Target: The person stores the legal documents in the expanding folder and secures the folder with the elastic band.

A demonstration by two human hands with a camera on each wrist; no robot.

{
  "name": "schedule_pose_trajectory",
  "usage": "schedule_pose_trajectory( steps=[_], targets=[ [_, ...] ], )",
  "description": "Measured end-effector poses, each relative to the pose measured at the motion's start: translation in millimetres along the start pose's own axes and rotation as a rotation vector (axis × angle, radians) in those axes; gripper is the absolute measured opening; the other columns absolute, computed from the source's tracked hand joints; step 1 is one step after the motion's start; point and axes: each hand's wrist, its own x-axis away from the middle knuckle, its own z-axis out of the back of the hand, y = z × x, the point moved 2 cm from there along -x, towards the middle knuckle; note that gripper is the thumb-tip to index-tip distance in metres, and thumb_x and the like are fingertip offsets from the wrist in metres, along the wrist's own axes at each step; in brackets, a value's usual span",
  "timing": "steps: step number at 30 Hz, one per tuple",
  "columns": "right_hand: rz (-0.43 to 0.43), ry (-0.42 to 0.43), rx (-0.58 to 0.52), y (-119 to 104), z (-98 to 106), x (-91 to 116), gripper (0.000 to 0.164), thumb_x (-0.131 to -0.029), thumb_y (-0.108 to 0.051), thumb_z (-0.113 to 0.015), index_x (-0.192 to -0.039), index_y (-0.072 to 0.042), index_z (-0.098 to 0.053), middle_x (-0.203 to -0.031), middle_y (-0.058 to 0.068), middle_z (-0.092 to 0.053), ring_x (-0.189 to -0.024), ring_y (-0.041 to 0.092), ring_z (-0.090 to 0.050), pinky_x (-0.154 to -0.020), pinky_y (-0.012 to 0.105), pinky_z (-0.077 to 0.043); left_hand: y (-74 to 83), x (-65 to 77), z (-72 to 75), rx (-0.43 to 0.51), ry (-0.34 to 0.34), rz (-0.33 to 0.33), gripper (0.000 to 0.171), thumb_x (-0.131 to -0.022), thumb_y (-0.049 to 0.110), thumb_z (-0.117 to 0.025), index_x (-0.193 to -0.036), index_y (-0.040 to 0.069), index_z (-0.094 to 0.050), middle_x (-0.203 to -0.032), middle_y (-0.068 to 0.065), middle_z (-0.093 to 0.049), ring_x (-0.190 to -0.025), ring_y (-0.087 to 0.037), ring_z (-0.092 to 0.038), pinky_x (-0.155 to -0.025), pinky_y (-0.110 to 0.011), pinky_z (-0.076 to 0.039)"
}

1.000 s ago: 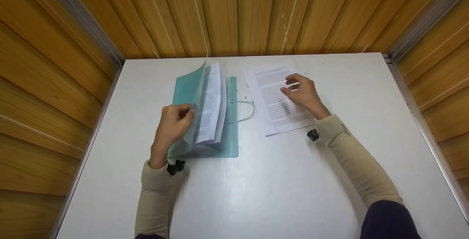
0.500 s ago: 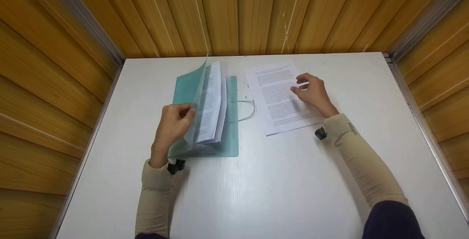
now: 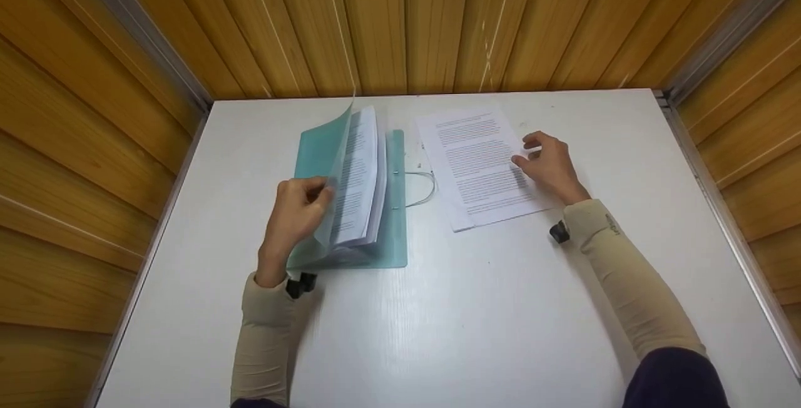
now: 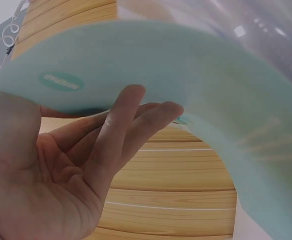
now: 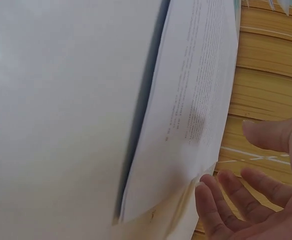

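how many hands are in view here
2. The left hand holds the teal folder cover; the right hand is by the right edge of the loose papers.

Folder (image 3: 395, 233) lies on table (image 3: 388, 333), papers (image 3: 357, 176) inside it. Loose sheets (image 3: 482, 167) lie on table at folder's three o'clock, cord (image 3: 433, 184) between them. Wall (image 3: 432, 26) stands behind table, at twelve o'clock.

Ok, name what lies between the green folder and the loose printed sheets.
In the head view, a thin cord loop juts from the folder toward the loose sheets across the tabletop.
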Motion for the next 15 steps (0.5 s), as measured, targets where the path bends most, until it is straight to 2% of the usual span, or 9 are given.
schedule_pose_trajectory(
  steps=[4,11,15],
  targets=[
    [-0.019,-0.003,0.019,4.1,2.1,0.8,0.055,-0.098,-0.018,-0.076,-0.144,0.003,-0.056,-0.141,0.027,-0.06,-0.125,0.043,-0.061,-0.106,0.057,-0.05,-0.4,0.7,0.3,0.003,-0.003,0.003,0.028,-0.099,0.006,-0.062,-0.118,-0.007,-0.079,-0.096,-0.017,-0.078,-0.071,-0.023,-0.061,-0.058,-0.027,-0.045],
    [-0.046,-0.006,0.008,4.6,0.8,2.0,0.061,-0.093,-0.015,-0.081,-0.145,0.006,-0.055,-0.138,0.027,-0.06,-0.125,0.043,-0.059,-0.104,0.055,-0.049,-1.2,-0.3,0.3,0.016,-0.009,-0.014,0.031,-0.099,0.006,-0.06,-0.122,-0.007,-0.077,-0.107,-0.019,-0.08,-0.078,-0.024,-0.07,-0.063,-0.027,-0.052],
    [-0.076,-0.02,0.013,4.3,-0.6,2.7,0.066,-0.09,-0.012,-0.083,-0.146,0.006,-0.053,-0.139,0.028,-0.059,-0.126,0.043,-0.056,-0.107,0.057,-0.048,-1.7,-0.5,0.1,0.013,-0.001,-0.007,0.029,-0.099,0.005,-0.061,-0.12,-0.007,-0.078,-0.104,-0.018,-0.08,-0.074,-0.023,-0.065,-0.06,-0.027,-0.049]
  ],
)
